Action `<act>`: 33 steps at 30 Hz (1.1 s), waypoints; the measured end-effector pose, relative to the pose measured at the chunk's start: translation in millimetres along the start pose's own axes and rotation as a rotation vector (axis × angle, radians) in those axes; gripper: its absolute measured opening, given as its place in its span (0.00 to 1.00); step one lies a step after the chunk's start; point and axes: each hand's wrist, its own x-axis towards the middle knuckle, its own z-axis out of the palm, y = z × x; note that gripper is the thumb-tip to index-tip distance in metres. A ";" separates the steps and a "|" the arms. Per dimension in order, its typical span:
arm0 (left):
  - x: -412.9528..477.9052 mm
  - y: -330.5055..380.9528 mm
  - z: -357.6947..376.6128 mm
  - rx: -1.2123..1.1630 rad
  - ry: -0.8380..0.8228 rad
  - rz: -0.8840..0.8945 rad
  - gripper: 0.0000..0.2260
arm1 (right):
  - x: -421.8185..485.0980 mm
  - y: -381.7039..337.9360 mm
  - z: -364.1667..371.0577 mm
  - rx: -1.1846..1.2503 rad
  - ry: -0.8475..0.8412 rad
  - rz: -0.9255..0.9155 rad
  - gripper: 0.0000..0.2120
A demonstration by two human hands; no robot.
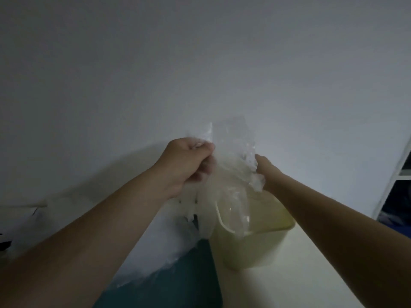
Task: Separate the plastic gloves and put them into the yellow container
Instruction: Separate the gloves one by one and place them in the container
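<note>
Both hands are raised in front of a pale wall with a bunch of clear plastic gloves (231,165) between them. My left hand (184,165) grips the bunch's left side in a fist, and glove fingers hang below it. My right hand (263,172) holds the right side, its fingers mostly hidden behind the plastic. The gloves dangle over the yellow container (262,245), which stands on the table below. A larger heap of clear gloves (160,247) lies left of the container.
The heap rests on a dark teal surface (189,283). A pale tabletop (295,283) extends to the right of the container. A white shelf frame (398,174) stands at the far right. Dim white objects (20,221) lie at the left edge.
</note>
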 end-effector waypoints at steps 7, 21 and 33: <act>51.5 -29.9 44.2 0.127 -0.003 -0.203 0.05 | -7.4 8.9 -54.0 0.317 0.388 -0.105 0.20; 38.0 -48.8 30.5 0.205 0.159 -0.075 0.20 | -30.2 -15.2 43.1 -0.434 -0.538 -0.228 0.36; -25.8 -94.2 -43.5 0.687 -0.103 0.105 0.03 | -47.3 -35.0 8.9 -0.635 -0.603 -0.205 0.35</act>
